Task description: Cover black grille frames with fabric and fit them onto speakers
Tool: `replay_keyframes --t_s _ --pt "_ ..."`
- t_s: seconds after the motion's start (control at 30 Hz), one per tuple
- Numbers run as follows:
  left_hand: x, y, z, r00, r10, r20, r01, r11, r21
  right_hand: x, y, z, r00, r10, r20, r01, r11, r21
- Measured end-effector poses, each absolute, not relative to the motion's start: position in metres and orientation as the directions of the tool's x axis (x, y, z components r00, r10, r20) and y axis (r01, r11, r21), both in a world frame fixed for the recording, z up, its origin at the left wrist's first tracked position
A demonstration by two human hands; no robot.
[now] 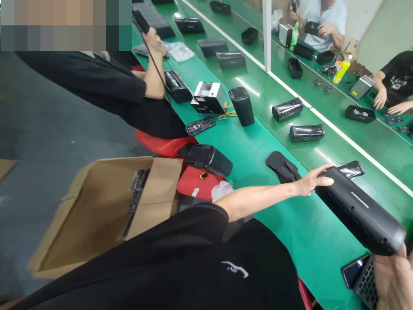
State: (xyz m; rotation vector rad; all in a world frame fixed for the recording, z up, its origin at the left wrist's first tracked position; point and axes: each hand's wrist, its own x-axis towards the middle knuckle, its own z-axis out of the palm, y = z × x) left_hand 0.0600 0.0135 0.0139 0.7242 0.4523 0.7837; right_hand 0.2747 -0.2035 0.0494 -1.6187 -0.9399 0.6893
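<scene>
A long black speaker housing (358, 211) is held slanted above the green bench (309, 241). My left hand (312, 180) lies over its upper end, fingers along the top and thumb below. My right hand (392, 275) grips its lower end at the bottom right corner, only partly in view. A plastic-wrapped black piece (353, 168) sits just behind the upper end. Under my right hand lie a phone (354, 269) and a black grille part (368, 282).
A stack of black pads (283, 167), two wrapped speakers (306, 132), an upright speaker (241, 106) and a white box (209, 97) lie on the bench. A speaker (206, 159) rests on a red stool beside an open carton (106, 211). Other people work to the left and across.
</scene>
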Motion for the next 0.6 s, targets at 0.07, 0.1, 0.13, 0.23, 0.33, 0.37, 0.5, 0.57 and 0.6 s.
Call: replay_keyframes --t_s 0.07,0.1,0.13,0.23,0.33,0.37,0.5,0.57,0.6 --pt "0.065 -0.008 0.002 0.624 0.719 -0.304 -0.478 0.660 0.579 0.244 -0.187 0.037 0.594 0.802 0.060 0.032 0.051 -0.998" --pt "0.067 -0.020 -0.002 0.642 0.666 -0.381 -0.457 0.730 0.508 0.229 -0.178 0.028 0.637 0.770 0.028 -0.055 0.082 -0.995" --pt "0.069 -0.033 -0.005 0.656 0.613 -0.440 -0.427 0.782 0.453 0.215 -0.169 0.018 0.659 0.751 -0.040 -0.164 0.092 -0.982" --pt "0.069 -0.064 -0.005 0.623 0.523 -0.582 -0.370 0.852 0.369 0.194 -0.151 -0.009 0.680 0.717 -0.154 -0.320 0.102 -0.942" --pt "0.067 -0.076 -0.001 0.596 0.454 -0.663 -0.328 0.891 0.315 0.198 -0.150 -0.024 0.686 0.702 -0.191 -0.352 0.090 -0.932" --pt "0.066 -0.077 0.000 0.607 0.430 -0.668 -0.316 0.902 0.294 0.200 -0.152 -0.026 0.681 0.704 -0.200 -0.363 0.087 -0.928" --pt "0.068 -0.080 0.000 0.570 0.439 -0.694 -0.364 0.893 0.265 0.196 -0.156 -0.030 0.672 0.715 -0.194 -0.373 0.100 -0.923" --pt "0.068 -0.085 -0.005 0.548 0.457 -0.701 -0.392 0.880 0.267 0.191 -0.154 -0.032 0.671 0.711 -0.210 -0.384 0.091 -0.919" --pt "0.066 -0.086 -0.009 0.564 0.457 -0.688 -0.385 0.882 0.271 0.190 -0.153 -0.032 0.671 0.706 -0.226 -0.390 0.077 -0.918"
